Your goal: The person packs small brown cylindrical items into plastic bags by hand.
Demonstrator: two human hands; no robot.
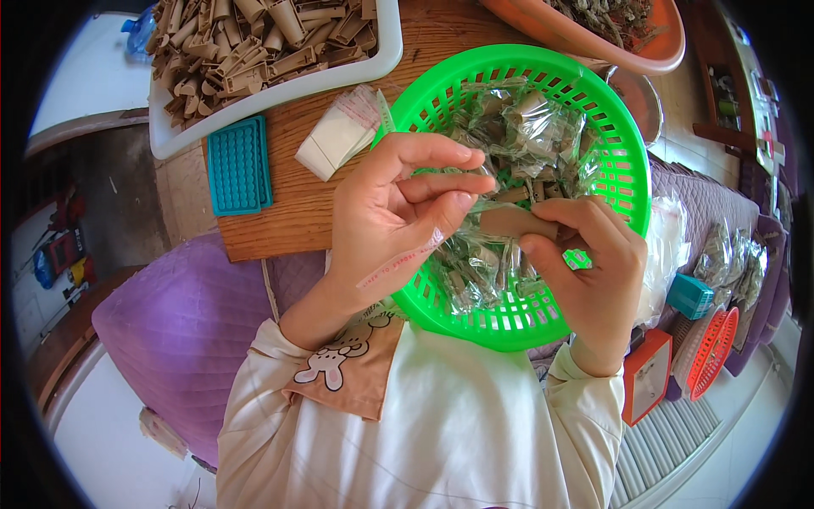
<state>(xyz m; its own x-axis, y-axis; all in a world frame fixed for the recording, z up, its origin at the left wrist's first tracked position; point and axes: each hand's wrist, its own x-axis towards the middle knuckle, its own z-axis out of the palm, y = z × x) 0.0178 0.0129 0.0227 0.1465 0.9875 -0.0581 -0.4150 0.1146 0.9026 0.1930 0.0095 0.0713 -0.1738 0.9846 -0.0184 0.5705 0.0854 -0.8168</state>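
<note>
Table edge point(275, 248) left of basket point(417, 97)

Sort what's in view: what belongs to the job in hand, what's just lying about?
Likely the job:
brown piece in the right hand
clear bag at the left hand
green basket with bagged pieces
white bin of loose brown pieces
stack of flat bags

Apparently just lying about:
teal trays
orange tub
teal box
red basket
</note>
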